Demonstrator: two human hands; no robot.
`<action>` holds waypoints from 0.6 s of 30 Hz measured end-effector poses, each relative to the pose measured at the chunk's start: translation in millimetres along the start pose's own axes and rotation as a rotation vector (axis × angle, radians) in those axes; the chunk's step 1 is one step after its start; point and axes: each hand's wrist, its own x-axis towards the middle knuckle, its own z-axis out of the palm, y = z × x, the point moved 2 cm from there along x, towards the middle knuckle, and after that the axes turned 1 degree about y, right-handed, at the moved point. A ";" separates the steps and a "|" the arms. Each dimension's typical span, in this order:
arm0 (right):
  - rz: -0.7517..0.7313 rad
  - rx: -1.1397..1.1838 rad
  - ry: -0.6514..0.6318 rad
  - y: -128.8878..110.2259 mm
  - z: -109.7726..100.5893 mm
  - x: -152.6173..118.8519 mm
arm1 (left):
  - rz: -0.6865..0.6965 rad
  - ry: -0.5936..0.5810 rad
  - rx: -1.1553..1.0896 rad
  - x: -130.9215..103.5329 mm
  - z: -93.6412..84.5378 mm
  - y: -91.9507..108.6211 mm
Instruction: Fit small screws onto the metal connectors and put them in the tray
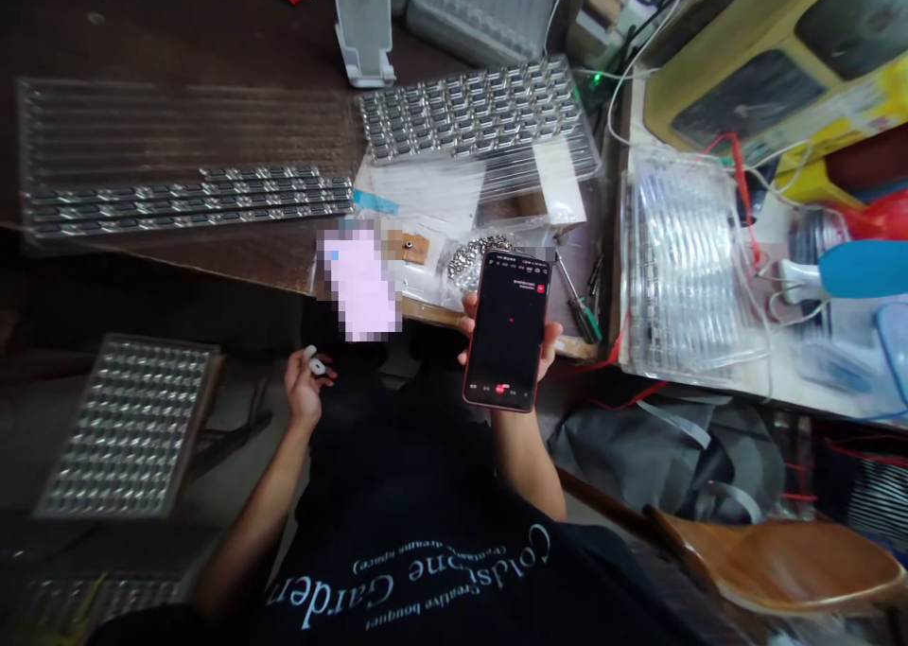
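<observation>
Two small white pieces, seemingly earbuds (pixel 316 367), sit between the curled fingers of the left hand (pixel 302 400), while the right hand (pixel 549 348) grips a phone (pixel 505 334), its dark screen facing up. Just beyond the right hand, a clear bag (pixel 521 231) on the tabletop (pixel 142 31) contains many small metal parts (pixel 474 258). Farther beyond it, a slanted tray (pixel 511 175) carries connectors (pixel 461 112) in all but its nearer channels. Ahead and left of the left hand, a long tray (pixel 177 135) has connectors in its nearer rows only; directly left, a lower tray (pixel 163 345) is filled with rows of shiny pieces (pixel 128 428).
</observation>
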 end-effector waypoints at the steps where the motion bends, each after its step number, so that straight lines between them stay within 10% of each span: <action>1: 0.001 -0.005 0.007 -0.1 -1.0 -0.5 | 0.000 0.000 -0.001 -0.1 0.1 -0.2; 18: -0.001 -0.014 0.084 0.5 -1.4 -3.5 | 0.015 0.000 -0.002 0.3 -3.3 -2.8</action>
